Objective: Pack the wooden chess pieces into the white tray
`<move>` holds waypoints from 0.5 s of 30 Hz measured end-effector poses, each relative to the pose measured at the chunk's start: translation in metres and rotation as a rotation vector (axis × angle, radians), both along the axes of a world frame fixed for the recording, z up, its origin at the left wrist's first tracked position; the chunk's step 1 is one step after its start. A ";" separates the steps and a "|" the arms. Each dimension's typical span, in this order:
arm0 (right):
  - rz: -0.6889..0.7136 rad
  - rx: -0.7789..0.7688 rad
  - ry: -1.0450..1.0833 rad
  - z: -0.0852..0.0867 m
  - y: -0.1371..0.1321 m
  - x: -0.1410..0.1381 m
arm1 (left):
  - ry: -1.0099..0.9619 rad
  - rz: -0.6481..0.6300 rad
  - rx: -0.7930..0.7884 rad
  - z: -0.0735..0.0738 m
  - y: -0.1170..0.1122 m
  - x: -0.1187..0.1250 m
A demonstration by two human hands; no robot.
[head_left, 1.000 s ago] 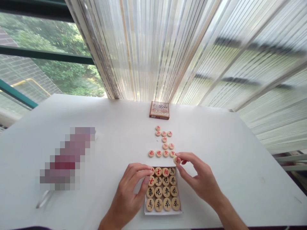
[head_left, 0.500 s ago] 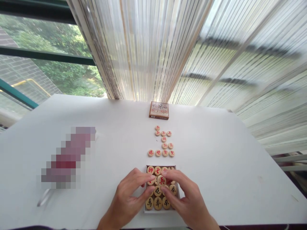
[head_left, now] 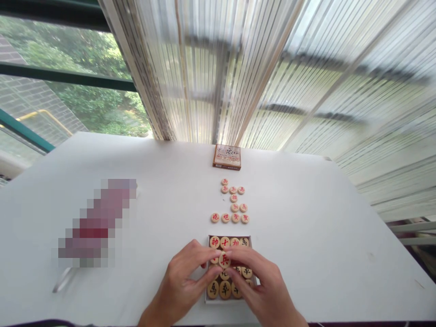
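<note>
A round wooden Chinese chess piece (head_left: 224, 260) with a red character is held up over an open box (head_left: 221, 302) of pieces. My right hand (head_left: 260, 274) grips its right side with thumb and fingertips. My left hand (head_left: 189, 274) curls in from the left, its fingertips meeting the same piece. Below lie rows of pieces with red or black characters, such as a red-marked piece (head_left: 214, 242) in the top row and a black-marked piece (head_left: 225, 289) in the bottom row. My hands hide part of the middle rows.
Beyond the box, several red-marked pieces (head_left: 234, 198) lie on the white table (head_left: 306, 218) in a stepped pattern. A small printed box (head_left: 226, 156) sits near the far edge. On the left is a pixelated object (head_left: 98, 222). Striped curtains (head_left: 211, 68) hang behind.
The held piece has moved slightly left, along with my right hand, to my left fingertips. The right end of the box's top row is now more exposed.
</note>
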State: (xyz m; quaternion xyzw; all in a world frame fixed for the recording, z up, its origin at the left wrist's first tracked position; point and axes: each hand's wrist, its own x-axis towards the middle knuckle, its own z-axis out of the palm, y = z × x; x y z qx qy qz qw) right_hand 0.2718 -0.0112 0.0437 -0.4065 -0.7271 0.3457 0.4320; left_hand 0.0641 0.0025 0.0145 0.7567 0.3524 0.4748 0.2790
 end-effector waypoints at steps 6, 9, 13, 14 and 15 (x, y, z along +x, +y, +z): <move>-0.010 0.025 -0.049 -0.005 -0.003 0.003 | 0.002 0.000 -0.002 0.002 -0.001 0.000; -0.024 0.028 -0.041 -0.005 -0.004 0.002 | 0.006 -0.004 -0.006 0.001 0.000 0.000; -0.039 -0.004 -0.009 -0.003 -0.004 0.000 | 0.014 -0.005 0.002 0.001 -0.001 0.000; -0.042 -0.016 -0.003 -0.003 -0.004 0.000 | 0.017 -0.006 0.002 0.001 -0.001 0.000; -0.045 -0.024 0.001 -0.003 -0.004 0.000 | 0.020 -0.008 -0.001 0.001 -0.001 -0.001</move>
